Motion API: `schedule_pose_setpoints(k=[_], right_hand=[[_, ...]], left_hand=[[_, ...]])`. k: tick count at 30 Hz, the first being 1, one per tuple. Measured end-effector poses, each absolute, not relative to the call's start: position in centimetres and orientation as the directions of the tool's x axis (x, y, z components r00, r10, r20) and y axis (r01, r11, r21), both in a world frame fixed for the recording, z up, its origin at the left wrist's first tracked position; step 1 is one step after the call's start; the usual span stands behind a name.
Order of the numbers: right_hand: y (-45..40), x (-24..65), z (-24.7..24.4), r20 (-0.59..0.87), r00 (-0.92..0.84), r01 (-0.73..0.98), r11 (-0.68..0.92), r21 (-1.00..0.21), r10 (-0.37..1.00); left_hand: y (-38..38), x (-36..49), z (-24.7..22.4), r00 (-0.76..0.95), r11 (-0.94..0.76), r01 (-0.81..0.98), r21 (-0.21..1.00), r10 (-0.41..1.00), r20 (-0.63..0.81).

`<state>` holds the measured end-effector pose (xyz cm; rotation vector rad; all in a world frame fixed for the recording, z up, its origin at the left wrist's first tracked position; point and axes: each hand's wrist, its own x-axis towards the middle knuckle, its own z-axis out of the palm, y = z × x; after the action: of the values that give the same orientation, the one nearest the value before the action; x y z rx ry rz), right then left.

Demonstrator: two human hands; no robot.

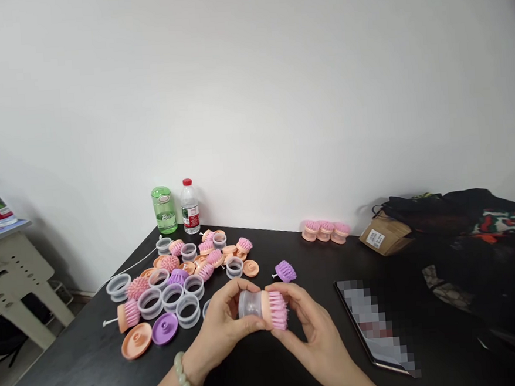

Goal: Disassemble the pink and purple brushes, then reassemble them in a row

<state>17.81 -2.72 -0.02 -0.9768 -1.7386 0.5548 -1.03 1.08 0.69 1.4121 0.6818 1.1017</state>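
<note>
While the left hand [222, 322] pinches a clear ring [249, 305] between thumb and fingers, the right hand [313, 330] pinches a pink brush head [277, 311] at the bristle end, fingers above and thumb below. Both parts lie sideways in line over the near part of the desk [76, 382] and meet end to end; whether they are locked together cannot be told. The sideways grip probably keeps the two parts aligned and their junction accessible.

All places below are relative to the pink brush head. To its left lie loose rings [189, 323], loose brush heads [214, 257] and flat discs [136, 342], likely spread out so that single parts can be picked. A purple brush head [285, 271] lies just beyond it, apart from that group. Farther beyond, to the right, three pink brushes [325, 231] stand in a row near the wall [279, 127], apparently grouped to stay separate from the loose parts. A tablet [372, 326] lies to its right.

Containers: beyond it to the left stand a green bottle [165, 214], partly filled with liquid, and a red-capped bottle [190, 209] of clear liquid. Beyond it to the right is a paper bag [384, 233]; its contents are hidden.
</note>
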Motion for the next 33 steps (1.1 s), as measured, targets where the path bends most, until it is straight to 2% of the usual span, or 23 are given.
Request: schedule_pose_setpoints(k=[6,15,18,21,25,27,30,33], right_hand=[[-2.7,17.9,0.9,0.616,-0.262,0.365,0.668,-0.649,0.742],[-2.6,18.3,1.5,0.712,-0.431,0.375,0.827,-0.418,0.555],[-2.7,18.3,1.4,0.707,-0.464,0.362,0.843,-0.398,0.533],[-2.7,18.2,0.9,0.681,-0.396,0.414,0.781,-0.467,0.616],[-2.4,18.0,-0.1,0.582,-0.15,0.469,0.576,-0.67,0.799],[-2.2,17.8,-0.3,0.484,-0.077,0.403,0.471,-0.785,0.872],[-2.1,17.5,0.0,0.338,-0.094,0.23,0.351,-0.908,0.937],[-2.2,17.4,0.5,0.291,-0.117,0.071,0.301,-0.951,0.949]], left_hand=[[0.9,-1.1,0.8,0.411,-0.061,-0.234,0.97,0.898,0.156],[1.2,-0.7,0.2,0.452,0.015,-0.223,0.975,0.888,0.09],[1.2,-0.5,-0.1,0.485,0.097,-0.226,0.969,0.874,0.026],[1.0,-0.5,-0.1,0.425,0.028,-0.216,0.976,0.903,0.068],[1.0,-0.8,0.0,0.36,-0.194,-0.147,0.97,0.903,0.235],[1.0,-0.9,0.2,0.356,-0.299,-0.127,0.946,0.876,0.325],[0.9,-1.1,0.3,0.361,-0.443,-0.104,0.891,0.818,0.448],[0.7,-1.1,0.5,0.403,-0.442,-0.166,0.882,0.786,0.47]])
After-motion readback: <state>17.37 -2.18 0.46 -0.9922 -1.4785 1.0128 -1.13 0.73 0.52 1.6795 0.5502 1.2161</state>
